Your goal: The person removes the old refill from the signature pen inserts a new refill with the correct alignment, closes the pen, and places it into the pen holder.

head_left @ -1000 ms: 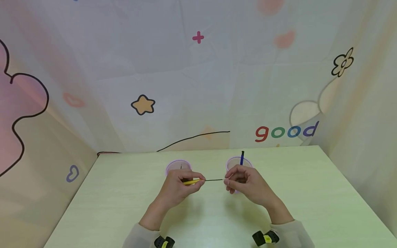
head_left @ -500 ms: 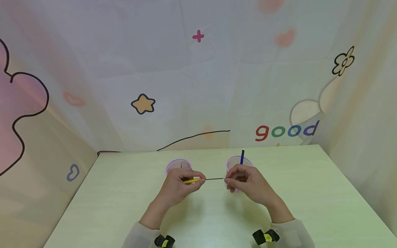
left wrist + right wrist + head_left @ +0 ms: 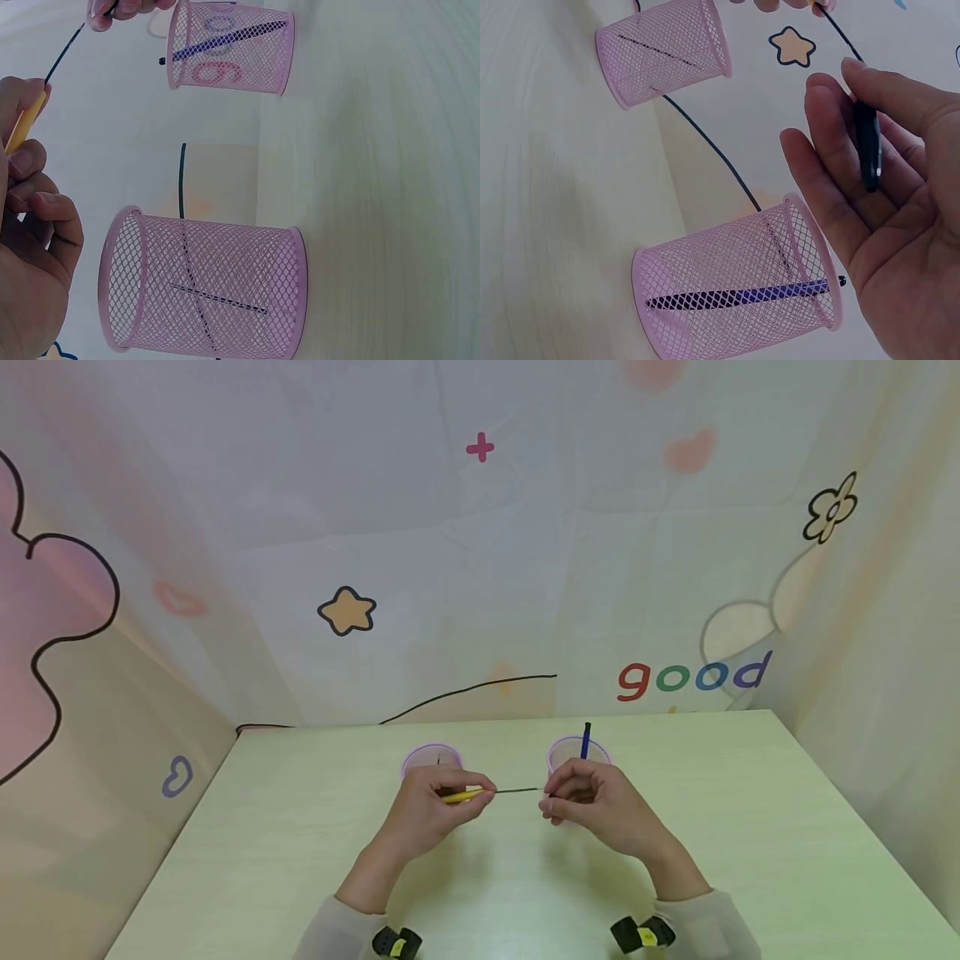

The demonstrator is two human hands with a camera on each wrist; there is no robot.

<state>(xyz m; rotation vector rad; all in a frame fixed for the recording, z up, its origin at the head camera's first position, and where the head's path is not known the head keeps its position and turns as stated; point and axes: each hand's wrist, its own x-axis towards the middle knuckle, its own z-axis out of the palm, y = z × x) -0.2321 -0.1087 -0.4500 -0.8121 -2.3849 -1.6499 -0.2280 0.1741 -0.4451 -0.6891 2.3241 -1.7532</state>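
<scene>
My left hand [image 3: 431,806] pinches a yellow pen barrel [image 3: 26,124] between thumb and fingertips. A thin dark pen refill [image 3: 517,791] sticks out of it toward the right. My right hand [image 3: 600,802] is close to the refill's pale tip; whether it touches the tip I cannot tell. In the right wrist view, a short black pen piece [image 3: 868,142], perhaps a cap, is held between the right thumb and fingers. Behind the left hand stands a pink mesh pen holder [image 3: 217,255] with a thin dark stick inside. Another pink mesh pen holder [image 3: 705,255] behind the right hand contains a blue pen [image 3: 586,742].
Both holders stand on a pale wooden table [image 3: 495,902], apart from each other. A printed curtain [image 3: 450,568] hangs along the table's back and sides. Each wrist wears a small black camera, the left camera [image 3: 397,943] and the right camera [image 3: 642,935].
My right thumb and fingertip have parted slightly around the refill's end, and its pale tip now shows. The left hand has hardly moved.
</scene>
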